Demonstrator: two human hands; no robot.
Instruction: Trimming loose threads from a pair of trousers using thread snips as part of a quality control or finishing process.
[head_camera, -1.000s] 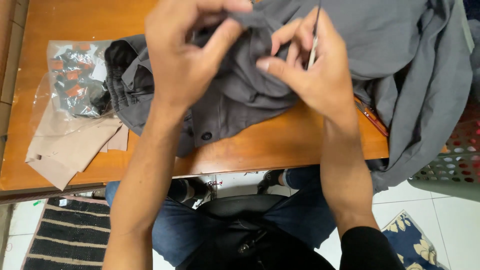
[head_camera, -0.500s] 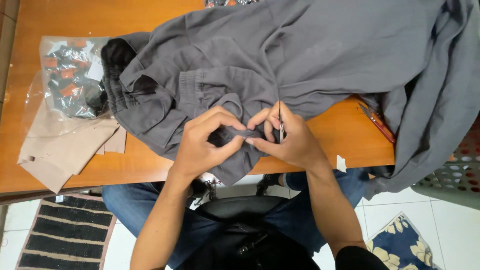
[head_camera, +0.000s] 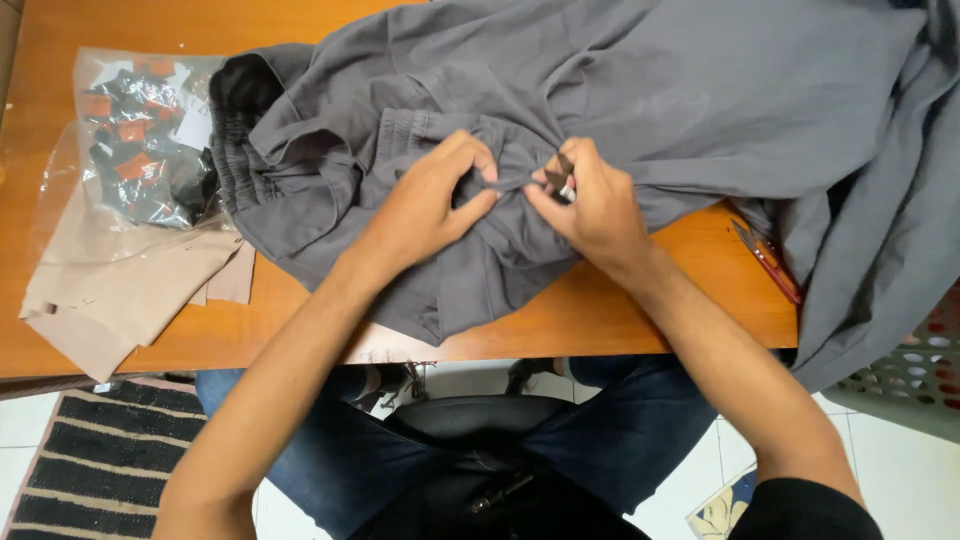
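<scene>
A grey garment (head_camera: 620, 110) with an elastic waistband lies spread over an orange wooden table (head_camera: 300, 310). My left hand (head_camera: 430, 205) pinches a fold of the grey cloth near the table's front edge. My right hand (head_camera: 590, 205) faces it a few centimetres away, gripping the same fold together with a small metal tool (head_camera: 562, 176) held between thumb and fingers. A taut strip of cloth runs between the two hands.
A clear plastic bag of small red and black pieces (head_camera: 140, 140) lies at the left, over folded beige cloth (head_camera: 120, 285). Red-handled snips (head_camera: 768, 260) rest on the table at the right. A perforated basket (head_camera: 915, 370) stands at the right, a striped rug (head_camera: 100, 455) below left.
Both hands have come down from close to the camera onto the garment on the table. They now sit lower and closer together, pinching one fold of it.
</scene>
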